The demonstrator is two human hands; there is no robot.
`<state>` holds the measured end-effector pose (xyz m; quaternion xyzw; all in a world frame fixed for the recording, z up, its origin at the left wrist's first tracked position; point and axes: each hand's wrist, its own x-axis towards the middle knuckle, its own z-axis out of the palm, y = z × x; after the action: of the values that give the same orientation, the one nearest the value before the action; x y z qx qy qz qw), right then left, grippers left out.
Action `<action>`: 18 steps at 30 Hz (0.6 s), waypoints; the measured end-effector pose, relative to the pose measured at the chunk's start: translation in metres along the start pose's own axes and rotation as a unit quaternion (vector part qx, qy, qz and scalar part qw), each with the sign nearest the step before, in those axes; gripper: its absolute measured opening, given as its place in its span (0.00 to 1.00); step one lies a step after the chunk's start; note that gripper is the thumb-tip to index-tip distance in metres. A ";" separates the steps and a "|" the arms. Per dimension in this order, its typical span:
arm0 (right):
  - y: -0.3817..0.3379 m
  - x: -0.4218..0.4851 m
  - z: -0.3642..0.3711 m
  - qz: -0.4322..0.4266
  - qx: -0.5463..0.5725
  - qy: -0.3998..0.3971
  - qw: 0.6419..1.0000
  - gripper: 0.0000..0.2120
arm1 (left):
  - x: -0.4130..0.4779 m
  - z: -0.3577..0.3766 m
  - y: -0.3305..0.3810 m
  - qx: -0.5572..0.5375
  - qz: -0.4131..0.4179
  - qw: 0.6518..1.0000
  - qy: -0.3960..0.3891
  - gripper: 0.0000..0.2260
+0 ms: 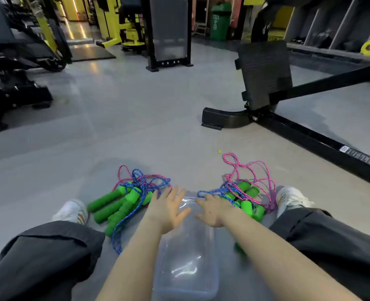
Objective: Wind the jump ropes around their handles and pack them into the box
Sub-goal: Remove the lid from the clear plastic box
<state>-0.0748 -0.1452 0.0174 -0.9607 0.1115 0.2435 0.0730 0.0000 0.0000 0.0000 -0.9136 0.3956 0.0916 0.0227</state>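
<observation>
Two heaps of jump ropes with green foam handles lie on the grey floor between my legs. The left heap (123, 203) has tangled blue and pink cords. The right heap (248, 197) has pink cord looping outward and blue cord near my fingers. A clear plastic box (186, 253) stands between the heaps, right in front of me. My left hand (169, 208) hovers open with fingers spread over the box's far left corner, beside the left heap. My right hand (212, 210) rests palm down at the box's far right corner, fingertips touching the blue cord, holding nothing.
My legs in dark trousers and white shoes (72, 211) flank the work area. A black machine frame (288, 131) with a footplate runs along the right. More black and yellow gym machines (16, 83) stand at the left and back, and a green bin (220, 20) far off.
</observation>
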 end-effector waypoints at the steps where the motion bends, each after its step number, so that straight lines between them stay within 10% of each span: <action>1: -0.002 0.003 0.008 0.008 -0.008 -0.020 1.000 0.28 | 0.006 0.008 0.000 -0.001 0.008 1.000 -0.016 0.34; 10: 0.016 0.031 0.014 -0.035 -0.021 -0.036 0.999 0.32 | 0.039 0.044 -0.002 0.018 -0.072 0.997 -0.024 0.33; 18: 0.034 0.020 0.027 0.103 0.119 0.118 0.980 0.26 | 0.006 0.048 -0.014 -0.066 -0.352 0.934 -0.011 0.37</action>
<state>-0.0788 -0.1766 -0.0188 -0.9505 0.2460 0.1196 0.1476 0.0068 0.0103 -0.0486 -0.9927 0.0417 0.1134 -0.0025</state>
